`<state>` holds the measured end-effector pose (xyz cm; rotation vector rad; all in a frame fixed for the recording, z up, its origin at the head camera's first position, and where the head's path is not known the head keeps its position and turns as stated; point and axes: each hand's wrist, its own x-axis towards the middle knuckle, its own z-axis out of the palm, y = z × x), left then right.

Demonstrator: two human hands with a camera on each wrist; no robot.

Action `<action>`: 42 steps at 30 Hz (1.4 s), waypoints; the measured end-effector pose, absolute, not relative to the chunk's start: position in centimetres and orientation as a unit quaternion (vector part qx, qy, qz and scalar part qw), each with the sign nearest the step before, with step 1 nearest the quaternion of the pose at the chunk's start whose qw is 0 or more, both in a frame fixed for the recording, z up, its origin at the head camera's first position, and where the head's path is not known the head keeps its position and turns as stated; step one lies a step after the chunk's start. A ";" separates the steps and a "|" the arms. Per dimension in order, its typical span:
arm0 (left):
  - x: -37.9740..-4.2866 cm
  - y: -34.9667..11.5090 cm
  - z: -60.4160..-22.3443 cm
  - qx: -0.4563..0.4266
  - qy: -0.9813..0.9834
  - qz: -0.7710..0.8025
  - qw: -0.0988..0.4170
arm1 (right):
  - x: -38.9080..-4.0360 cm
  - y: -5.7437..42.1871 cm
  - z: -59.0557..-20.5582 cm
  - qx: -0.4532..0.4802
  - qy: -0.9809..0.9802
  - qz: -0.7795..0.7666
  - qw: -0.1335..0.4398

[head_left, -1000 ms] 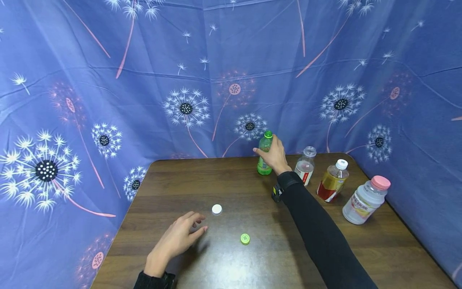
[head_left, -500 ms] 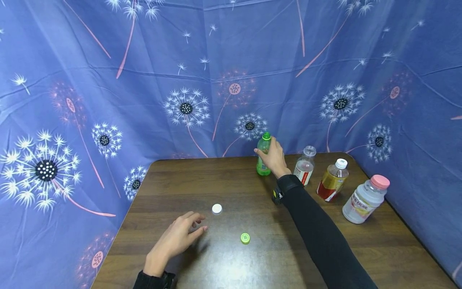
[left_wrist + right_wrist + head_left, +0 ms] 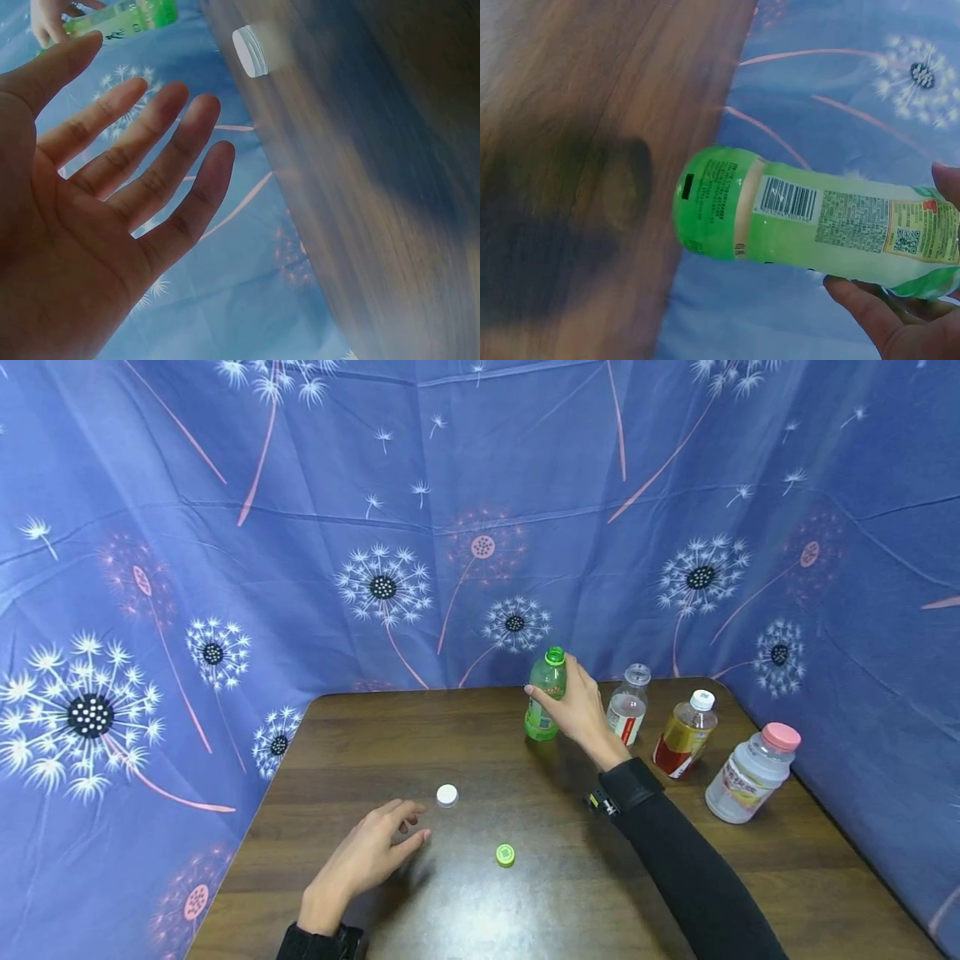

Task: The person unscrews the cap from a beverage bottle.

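Observation:
My right hand [image 3: 587, 708] grips a green plastic bottle [image 3: 538, 720] around its upper body, thumb in front. The bottle is upright and its mouth has no cap. In the right wrist view the printed label of the bottle [image 3: 840, 221] shows, and its base appears raised off the table. My left hand [image 3: 369, 850] hovers over the table with relaxed fingers and holds nothing; the left wrist view shows its bare palm [image 3: 82, 247]. Just beyond its fingertips lies a white cap [image 3: 447, 795]. A light green cap [image 3: 506, 855] lies to the right of that hand.
Along the right side of the wooden table [image 3: 390, 727] stand an uncapped clear bottle [image 3: 627, 710], a white-capped bottle with a gold and red label [image 3: 684, 735], and a clear jar with a pink lid [image 3: 750, 777]. A blue dandelion-print cloth [image 3: 300, 568] hangs behind the table.
My right hand has brought the green bottle a little nearer to me and slightly left. The left hand and both caps have stayed in place, while the head view has shifted slightly.

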<state>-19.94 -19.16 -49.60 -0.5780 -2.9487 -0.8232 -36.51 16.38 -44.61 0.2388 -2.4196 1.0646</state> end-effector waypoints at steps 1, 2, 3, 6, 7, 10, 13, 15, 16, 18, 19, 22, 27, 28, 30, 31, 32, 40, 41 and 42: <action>-19.9 -19.1 -49.5 -0.186 -0.946 -0.264 0.011 | -36.0 16.4 -44.5 0.092 -0.884 0.386 0.248; -19.9 -19.1 -49.5 -0.186 -0.947 -0.263 0.009 | -35.4 16.4 -44.3 0.098 -0.882 0.386 0.253; -19.9 -19.1 -49.4 -0.186 -0.947 -0.261 0.006 | -34.8 16.4 -44.2 0.105 -0.881 0.385 0.256; -20.0 -18.9 -49.3 -0.188 -0.948 -0.257 -0.001 | -33.2 16.5 -43.9 0.118 -0.880 0.379 0.262; -20.0 -18.8 -49.2 -0.188 -0.948 -0.257 -0.002 | -32.7 16.6 -43.8 0.123 -0.879 0.379 0.264; -20.1 -18.5 -49.2 -0.196 -0.948 -0.252 0.003 | -31.3 17.0 -43.4 0.139 -0.878 0.372 0.267; -20.1 -18.2 -49.3 -0.204 -0.946 -0.252 0.013 | -29.9 17.3 -43.0 0.153 -0.879 0.364 0.268; -20.1 -18.0 -49.4 -0.213 -0.943 -0.256 0.010 | -28.9 17.4 -42.7 0.158 -0.881 0.354 0.270; -20.1 -17.9 -49.4 -0.216 -0.942 -0.259 0.007 | -28.4 17.5 -42.5 0.160 -0.882 0.350 0.271; -20.1 -17.8 -49.4 -0.221 -0.940 -0.262 -0.001 | -27.5 17.6 -42.3 0.166 -0.885 0.340 0.270; -20.0 -17.7 -49.5 -0.223 -0.939 -0.263 -0.006 | -27.0 17.7 -42.2 0.169 -0.886 0.337 0.269; -20.1 -17.4 -49.5 -0.228 -0.938 -0.261 -0.013 | -25.5 17.8 -41.9 0.176 -0.892 0.326 0.261; -20.2 -16.7 -49.2 -0.235 -0.939 -0.251 -0.002 | -23.4 18.2 -42.2 0.179 -0.900 0.312 0.245; -20.2 -16.5 -49.1 -0.236 -0.940 -0.246 0.001 | -23.0 18.3 -42.4 0.178 -0.902 0.310 0.242; -20.3 -16.1 -49.1 -0.241 -0.940 -0.241 0.004 | -22.3 18.5 -42.8 0.178 -0.904 0.309 0.235; -20.3 -15.9 -49.0 -0.246 -0.939 -0.239 0.005 | -22.0 18.6 -43.0 0.178 -0.905 0.310 0.229; -20.4 -15.7 -48.9 -0.251 -0.939 -0.236 0.004 | -21.7 18.6 -43.1 0.180 -0.906 0.310 0.224; -20.7 -14.0 -49.1 -0.274 -0.940 -0.205 -0.011 | -20.2 19.1 -44.7 0.185 -0.914 0.305 0.194; -20.8 -13.8 -49.2 -0.274 -0.940 -0.203 -0.011 | -20.1 19.1 -44.9 0.186 -0.914 0.306 0.189; -20.7 -13.7 -49.2 -0.274 -0.940 -0.202 -0.012 | -20.0 19.0 -45.0 0.188 -0.915 0.309 0.181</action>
